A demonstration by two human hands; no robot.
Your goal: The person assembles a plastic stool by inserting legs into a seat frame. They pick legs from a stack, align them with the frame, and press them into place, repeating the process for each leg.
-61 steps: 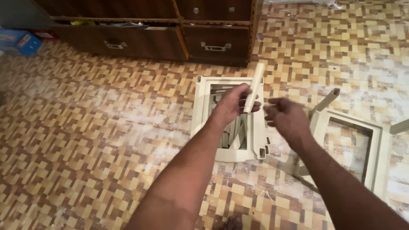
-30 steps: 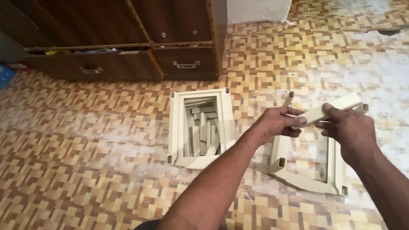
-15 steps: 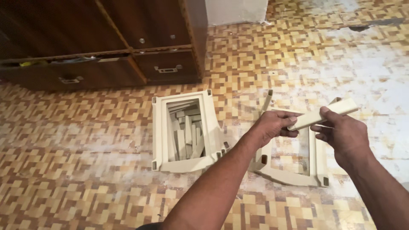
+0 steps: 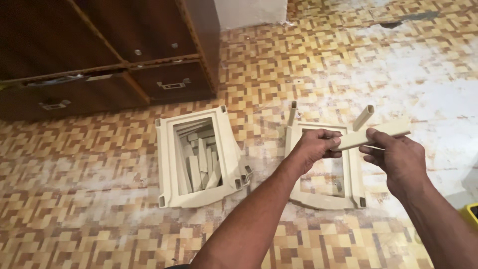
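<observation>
While both hands grasp it, a cream plastic bar (image 4: 374, 137) runs left to right, its right end tilted slightly up. Below the hands lies a cream frame (image 4: 354, 172) with two pegs upright. Left hand (image 4: 314, 148) grips the bar's left end; right hand (image 4: 398, 158) pinches its middle.

Patterned tile floor (image 4: 99, 214), dark wooden cabinet (image 4: 124, 55)
</observation>
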